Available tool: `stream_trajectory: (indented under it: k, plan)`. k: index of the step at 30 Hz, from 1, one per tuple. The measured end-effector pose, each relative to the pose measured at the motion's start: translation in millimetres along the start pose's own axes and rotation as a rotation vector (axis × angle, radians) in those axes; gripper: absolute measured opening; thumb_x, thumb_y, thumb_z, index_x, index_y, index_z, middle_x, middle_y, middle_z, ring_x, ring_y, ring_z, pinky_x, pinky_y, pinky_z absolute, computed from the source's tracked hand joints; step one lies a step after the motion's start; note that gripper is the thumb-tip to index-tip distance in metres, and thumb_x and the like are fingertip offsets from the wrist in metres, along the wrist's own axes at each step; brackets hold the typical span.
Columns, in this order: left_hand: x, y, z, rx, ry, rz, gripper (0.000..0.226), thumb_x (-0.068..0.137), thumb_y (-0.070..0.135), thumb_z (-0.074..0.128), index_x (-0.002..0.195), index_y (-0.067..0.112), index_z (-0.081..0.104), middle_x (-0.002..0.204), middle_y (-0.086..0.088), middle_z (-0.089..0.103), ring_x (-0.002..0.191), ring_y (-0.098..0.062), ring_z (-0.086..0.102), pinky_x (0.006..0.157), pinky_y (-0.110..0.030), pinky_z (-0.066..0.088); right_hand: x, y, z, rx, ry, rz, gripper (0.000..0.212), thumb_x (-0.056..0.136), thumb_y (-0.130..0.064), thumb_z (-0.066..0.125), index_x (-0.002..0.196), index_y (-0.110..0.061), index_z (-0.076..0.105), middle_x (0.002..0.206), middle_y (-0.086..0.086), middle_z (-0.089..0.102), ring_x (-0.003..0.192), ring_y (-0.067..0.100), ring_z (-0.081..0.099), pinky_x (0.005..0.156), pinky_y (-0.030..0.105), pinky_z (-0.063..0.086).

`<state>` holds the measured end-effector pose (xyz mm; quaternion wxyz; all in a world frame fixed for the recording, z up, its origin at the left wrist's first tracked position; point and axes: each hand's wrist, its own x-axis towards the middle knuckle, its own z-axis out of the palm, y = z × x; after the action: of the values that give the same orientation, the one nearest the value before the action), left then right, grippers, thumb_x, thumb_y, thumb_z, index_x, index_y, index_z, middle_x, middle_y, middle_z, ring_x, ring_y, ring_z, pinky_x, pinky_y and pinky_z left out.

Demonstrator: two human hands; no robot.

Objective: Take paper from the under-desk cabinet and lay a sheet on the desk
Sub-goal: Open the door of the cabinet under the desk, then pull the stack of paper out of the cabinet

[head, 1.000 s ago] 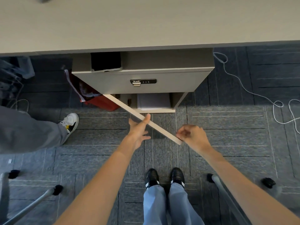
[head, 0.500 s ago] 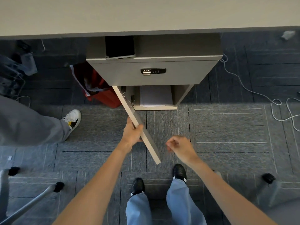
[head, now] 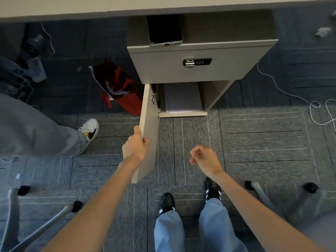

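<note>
The beige under-desk cabinet [head: 200,70] stands below the desk edge [head: 72,8]. Its lower door [head: 150,113] is swung wide open toward me, hinged on the left. My left hand [head: 135,147] grips the door's outer edge. Inside the lower compartment lies a stack of white paper [head: 182,98]. My right hand [head: 204,157] hovers over the carpet in front of the cabinet, fingers loosely curled, holding nothing. A combination lock [head: 197,62] sits on the drawer front above.
A black phone [head: 164,30] lies on the cabinet top. A red bag [head: 121,88] sits left of the cabinet. Another person's grey trouser leg and white shoe [head: 90,128] are at left. White cable [head: 309,100] trails at right. Chair legs [head: 45,224] flank my feet.
The door has swung from half open to fully open toward me. My right hand let go of the door edge; my left hand now holds it.
</note>
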<state>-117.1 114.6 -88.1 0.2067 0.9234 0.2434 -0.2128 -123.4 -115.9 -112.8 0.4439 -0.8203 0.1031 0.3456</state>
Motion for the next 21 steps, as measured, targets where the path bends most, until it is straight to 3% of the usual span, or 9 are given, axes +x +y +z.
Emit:
stream_trajectory:
  k: [2,4,5,7,9,11,15,21]
  plan:
    - [-2,-3,4,-0.022,0.035,0.042,0.032,0.092,0.013,0.043,0.123,0.006,0.036,0.108,-0.019,0.064,0.078,-0.033,0.056,0.066,-0.042,0.046,4,-2,4,-0.004,0.004,-0.013,0.014,0.095,-0.009,0.049,0.087,-0.013,0.061,0.075,0.006,0.07,0.076,0.024,0.07,0.08,0.042,0.058]
    - [-6,-3,9,-0.049,0.118,0.126,0.055,0.091,0.004,0.045,0.143,0.008,0.026,0.129,-0.017,0.054,0.104,-0.032,0.059,0.078,-0.045,0.051,9,-3,8,-0.015,0.007,-0.027,0.015,0.095,-0.006,0.048,0.089,-0.008,0.061,0.075,0.007,0.07,0.074,0.024,0.069,0.079,0.041,0.057]
    - [-7,-4,11,-0.017,0.196,0.209,0.069,0.088,-0.003,0.047,0.15,0.009,0.019,0.144,-0.015,0.042,0.123,-0.029,0.051,0.093,-0.043,0.05,12,-4,11,-0.018,0.008,-0.035,0.015,0.095,-0.005,0.047,0.09,-0.007,0.062,0.076,0.007,0.07,0.073,0.022,0.068,0.079,0.04,0.057]
    - [-7,0,15,0.165,0.32,0.438,0.086,0.078,-0.013,0.049,0.153,0.01,0.013,0.162,-0.009,0.015,0.147,-0.025,0.022,0.118,-0.043,0.028,18,-6,13,-0.03,0.02,-0.037,0.015,0.096,-0.005,0.047,0.089,-0.01,0.061,0.077,0.005,0.069,0.071,0.017,0.067,0.075,0.034,0.057]
    - [-4,8,21,0.312,0.308,0.601,0.088,0.074,-0.012,0.048,0.153,0.011,0.015,0.163,-0.007,0.008,0.151,-0.024,0.01,0.124,-0.043,0.01,25,-6,13,-0.046,0.039,-0.03,0.023,0.095,-0.003,0.046,0.082,-0.018,0.058,0.077,0.002,0.068,0.072,0.015,0.067,0.073,0.027,0.054]
    - [9,20,36,0.327,0.253,0.657,0.083,0.076,-0.01,0.053,0.151,0.012,0.025,0.162,-0.006,0.016,0.15,-0.022,0.015,0.124,-0.041,0.007,41,-2,9,-0.085,0.065,-0.039,0.03,0.094,-0.001,0.045,0.076,-0.024,0.055,0.078,-0.001,0.067,0.077,0.015,0.066,0.076,0.028,0.052]
    - [65,40,79,0.164,0.204,0.58,0.061,0.085,-0.006,0.049,0.142,0.016,0.044,0.156,-0.002,0.034,0.142,-0.02,0.032,0.119,-0.034,0.021,104,12,-6,-0.157,0.121,-0.09,0.031,0.087,0.004,0.045,0.078,-0.023,0.055,0.083,0.002,0.067,0.082,0.022,0.067,0.078,0.037,0.056]
    - [186,62,158,0.101,0.264,0.569,0.046,0.093,0.002,0.044,0.136,0.015,0.049,0.147,-0.004,0.045,0.133,-0.021,0.041,0.108,-0.035,0.035,243,54,-19,-0.198,0.227,-0.197,0.022,0.086,-0.001,0.045,0.082,-0.019,0.057,0.088,0.009,0.069,0.085,0.027,0.066,0.074,0.041,0.055]
